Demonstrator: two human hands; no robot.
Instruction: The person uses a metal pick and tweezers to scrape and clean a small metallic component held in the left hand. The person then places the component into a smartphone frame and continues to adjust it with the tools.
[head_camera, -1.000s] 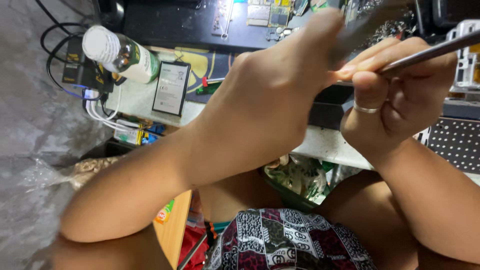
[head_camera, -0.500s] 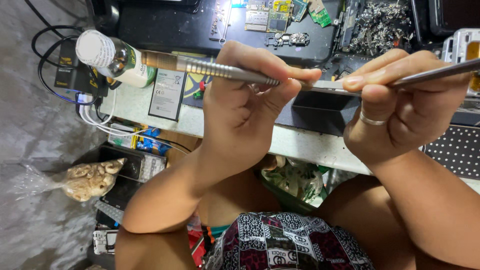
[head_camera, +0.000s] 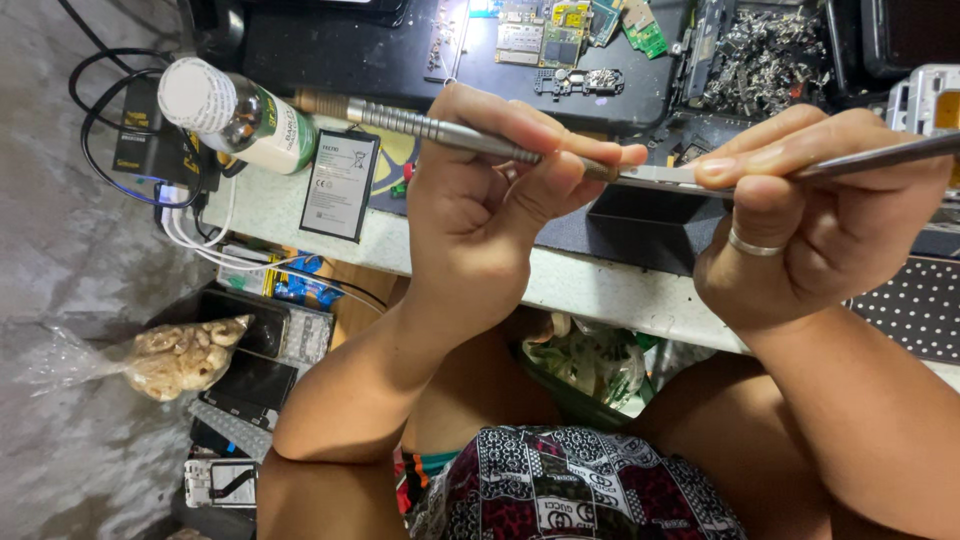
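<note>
Two hands meet above the pale bench (head_camera: 600, 290). Left hand (head_camera: 480, 220) is closed around a knurled grey metal tool (head_camera: 440, 130), its tip against a thin silver flat part (head_camera: 655, 178). Right hand (head_camera: 810, 230), ringed, pinches that part with a slim metal rod (head_camera: 880, 155). Green circuit boards (head_camera: 560, 25) lie beyond; the prying looks unfinished.

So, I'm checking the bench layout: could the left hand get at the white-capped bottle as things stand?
Probably not at once: the left hand is closed around a metal tool. The bottle lies to its left on the bench, nothing between them, so the path looks free.
</note>
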